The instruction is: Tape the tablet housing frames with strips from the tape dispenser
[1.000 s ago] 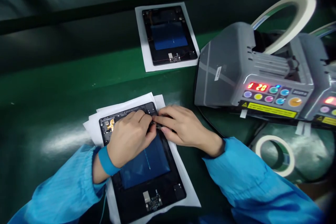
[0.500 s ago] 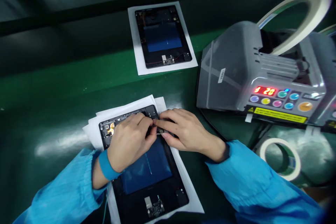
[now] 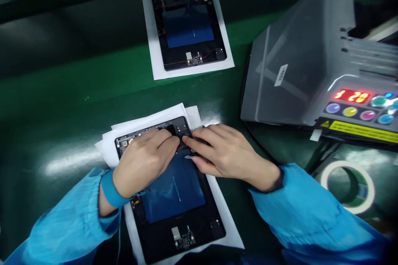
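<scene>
An opened tablet [image 3: 174, 192], with a blue central panel and a small circuit board [image 3: 184, 238] at its near end, lies on white sheets [image 3: 228, 225]. My left hand [image 3: 146, 155], a blue band on its wrist, rests over the tablet's far end with fingers bent and pressed together. Whatever its fingertips grip is hidden. My right hand [image 3: 220, 149] comes over the right edge, its index fingertip close to the left fingers. A small pale strip [image 3: 188, 157] sticks out at the right thumb tip; its kind is unclear. Both hands are closed.
Another opened tablet [image 3: 189, 27] lies on a white sheet [image 3: 149, 45] farther back. A grey tape dispenser [image 3: 298, 62] with a lit red display stands at right. A roll of tape [image 3: 368, 198] lies beyond my right forearm. A dark cable [image 3: 261, 145] runs from the dispenser.
The view has shifted, bringing the dispenser farther right and the back tablet higher. My left thumb has gone out of sight behind the fingers. Both hands stay at the near tablet's far end.
</scene>
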The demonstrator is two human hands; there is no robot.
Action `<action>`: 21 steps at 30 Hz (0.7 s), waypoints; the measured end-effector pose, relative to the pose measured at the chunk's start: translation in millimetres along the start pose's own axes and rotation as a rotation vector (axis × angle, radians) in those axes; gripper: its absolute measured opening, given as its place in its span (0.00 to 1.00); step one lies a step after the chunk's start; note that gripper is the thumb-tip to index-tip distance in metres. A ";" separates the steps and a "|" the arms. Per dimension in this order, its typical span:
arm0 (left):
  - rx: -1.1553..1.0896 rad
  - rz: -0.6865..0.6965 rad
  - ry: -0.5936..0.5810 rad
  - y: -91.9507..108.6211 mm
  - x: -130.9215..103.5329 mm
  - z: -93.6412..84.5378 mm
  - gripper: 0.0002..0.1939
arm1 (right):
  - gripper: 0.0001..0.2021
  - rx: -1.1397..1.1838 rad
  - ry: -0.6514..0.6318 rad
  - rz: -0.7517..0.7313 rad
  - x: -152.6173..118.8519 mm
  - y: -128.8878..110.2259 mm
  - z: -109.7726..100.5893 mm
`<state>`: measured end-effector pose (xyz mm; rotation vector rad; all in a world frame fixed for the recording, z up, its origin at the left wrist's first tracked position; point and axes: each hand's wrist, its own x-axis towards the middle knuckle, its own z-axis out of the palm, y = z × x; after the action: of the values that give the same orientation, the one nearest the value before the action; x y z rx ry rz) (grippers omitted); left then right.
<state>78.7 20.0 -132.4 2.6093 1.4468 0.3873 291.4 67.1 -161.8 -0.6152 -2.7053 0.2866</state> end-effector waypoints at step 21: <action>0.075 0.040 -0.037 2.5 0.2 7.0 0.06 | 0.16 -0.007 0.054 -0.002 2.7 -0.7 3.2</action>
<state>82.9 18.9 -138.5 2.6922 1.4270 0.2931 287.6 67.4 -163.8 -0.6135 -2.6563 0.2560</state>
